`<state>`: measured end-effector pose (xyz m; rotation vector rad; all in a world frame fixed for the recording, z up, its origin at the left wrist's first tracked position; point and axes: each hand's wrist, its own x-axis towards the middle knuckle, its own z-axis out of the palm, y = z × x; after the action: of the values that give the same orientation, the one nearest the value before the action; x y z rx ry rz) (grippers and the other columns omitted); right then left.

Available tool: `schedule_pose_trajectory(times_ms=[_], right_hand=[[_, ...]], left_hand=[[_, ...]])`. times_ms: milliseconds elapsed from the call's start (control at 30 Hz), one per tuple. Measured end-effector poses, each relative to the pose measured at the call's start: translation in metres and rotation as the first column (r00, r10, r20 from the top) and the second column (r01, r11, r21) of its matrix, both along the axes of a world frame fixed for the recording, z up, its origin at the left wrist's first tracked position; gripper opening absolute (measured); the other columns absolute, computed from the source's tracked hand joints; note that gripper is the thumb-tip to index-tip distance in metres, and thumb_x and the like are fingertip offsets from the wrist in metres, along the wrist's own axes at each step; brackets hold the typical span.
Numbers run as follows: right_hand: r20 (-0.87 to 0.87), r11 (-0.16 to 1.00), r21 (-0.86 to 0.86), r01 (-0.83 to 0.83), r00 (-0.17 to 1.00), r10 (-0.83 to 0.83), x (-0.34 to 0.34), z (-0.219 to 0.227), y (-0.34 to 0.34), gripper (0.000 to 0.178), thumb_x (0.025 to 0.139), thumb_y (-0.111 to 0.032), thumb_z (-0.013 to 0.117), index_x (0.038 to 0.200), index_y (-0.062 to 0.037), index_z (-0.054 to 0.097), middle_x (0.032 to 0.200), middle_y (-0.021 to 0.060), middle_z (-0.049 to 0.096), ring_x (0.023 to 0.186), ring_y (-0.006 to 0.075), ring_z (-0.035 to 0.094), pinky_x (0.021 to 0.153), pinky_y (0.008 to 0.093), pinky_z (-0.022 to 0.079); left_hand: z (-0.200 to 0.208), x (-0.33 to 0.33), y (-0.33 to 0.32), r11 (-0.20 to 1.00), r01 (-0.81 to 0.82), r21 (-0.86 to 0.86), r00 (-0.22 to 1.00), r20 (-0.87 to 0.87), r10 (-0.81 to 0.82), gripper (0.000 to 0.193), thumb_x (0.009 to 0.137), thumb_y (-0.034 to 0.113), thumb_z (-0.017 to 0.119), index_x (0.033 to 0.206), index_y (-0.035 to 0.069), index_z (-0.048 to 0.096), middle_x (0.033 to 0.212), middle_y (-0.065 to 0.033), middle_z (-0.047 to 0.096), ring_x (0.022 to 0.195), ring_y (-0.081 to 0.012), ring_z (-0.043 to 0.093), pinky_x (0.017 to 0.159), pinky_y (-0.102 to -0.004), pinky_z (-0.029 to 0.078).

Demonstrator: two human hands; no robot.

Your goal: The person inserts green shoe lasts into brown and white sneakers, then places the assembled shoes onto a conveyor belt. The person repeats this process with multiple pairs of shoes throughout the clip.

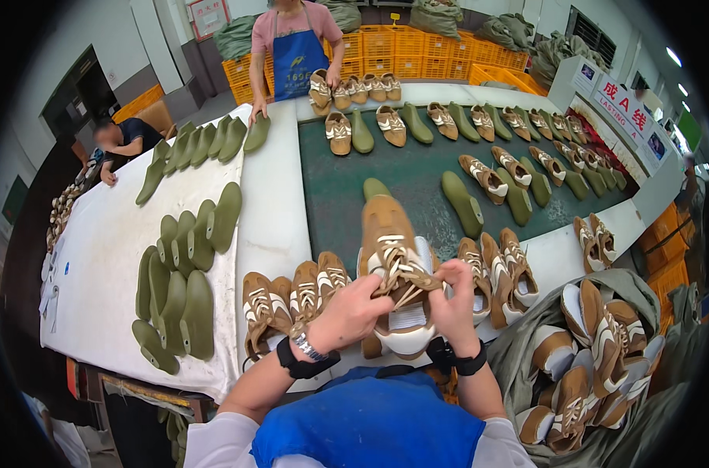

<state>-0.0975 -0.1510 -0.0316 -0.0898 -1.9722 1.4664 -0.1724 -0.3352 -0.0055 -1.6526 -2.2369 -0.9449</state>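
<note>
Head view: I look down over my blue apron at a long work table.
Shoe: I hold a tan and white shoe upper (391,257) fitted on a green last, toe pointing away from me, heel toward my chest, just above the near table edge.
Material: the upper looks like soft suede with pale stripes and flat cream laces; the last is smooth, hard plastic.
Left hand: my left hand (354,312) is curled, fingers pinching the laces from the left side of the shoe.
Right hand: my right hand (452,300) is curled too, fingertips pinching the same laces from the right; both hands meet over the tongue.
Near row: more laced uppers (292,296) lie side by side just left of the shoe.
Lasts: bare green lasts (175,288) lie in clusters on the white cloth (97,257), well to my left.
Belt: the dark green belt (417,183) carries pairs of uppers and lasts.
Sack: a grey sack (518,351) of uppers sits at my right.
Co-worker: a person in a blue apron (296,54) stands at the far end.
</note>
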Motion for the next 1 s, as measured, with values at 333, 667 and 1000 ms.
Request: schedule_pose_trajectory(times_ms=[333, 667, 1000], right_hand=[[0.262, 0.822, 0.501, -0.271, 0.953, 0.155, 0.0, 0.035, -0.018, 0.03, 0.081, -0.016, 0.067, 0.11, -0.0102, 0.062, 0.101, 0.0097, 0.06, 0.074, 0.0255, 0.063, 0.065, 0.0361, 0.051], [0.457, 0.695, 0.666, -0.272, 0.885, -0.092, -0.153, 0.0, 0.106, 0.029, 0.075, -0.022, 0.071, 0.1, -0.0103, 0.064, 0.094, 0.0128, 0.064, 0.088, 0.0328, 0.063, 0.078, 0.0416, 0.05], [0.468, 0.855, 0.517, 0.045, 0.821, -0.326, -0.323, -0.162, 0.199, 0.054, 0.074, -0.004, 0.061, 0.125, -0.0164, 0.052, 0.126, 0.0227, 0.048, 0.109, 0.0419, 0.054, 0.092, 0.0431, 0.046]], left_hand=[[-0.008, -0.034, 0.003, 0.895, -0.441, 0.072, 0.896, -0.021, 0.443, 0.014, 0.077, 0.002, 0.058, 0.09, 0.006, 0.061, 0.08, -0.011, 0.051, 0.074, -0.0289, 0.058, 0.06, -0.0394, 0.05], [-0.018, -0.056, -0.012, 0.951, -0.307, -0.043, 0.941, 0.138, 0.31, 0.052, 0.083, 0.009, 0.06, 0.132, 0.004, 0.044, 0.104, -0.0189, 0.058, 0.093, -0.0349, 0.057, 0.079, -0.0423, 0.048], [-0.041, -0.026, -0.075, 0.837, -0.456, -0.301, 0.76, 0.359, 0.543, 0.029, 0.08, 0.007, 0.063, 0.108, 0.002, 0.059, 0.092, -0.0184, 0.063, 0.086, -0.0364, 0.06, 0.074, -0.0413, 0.049]])
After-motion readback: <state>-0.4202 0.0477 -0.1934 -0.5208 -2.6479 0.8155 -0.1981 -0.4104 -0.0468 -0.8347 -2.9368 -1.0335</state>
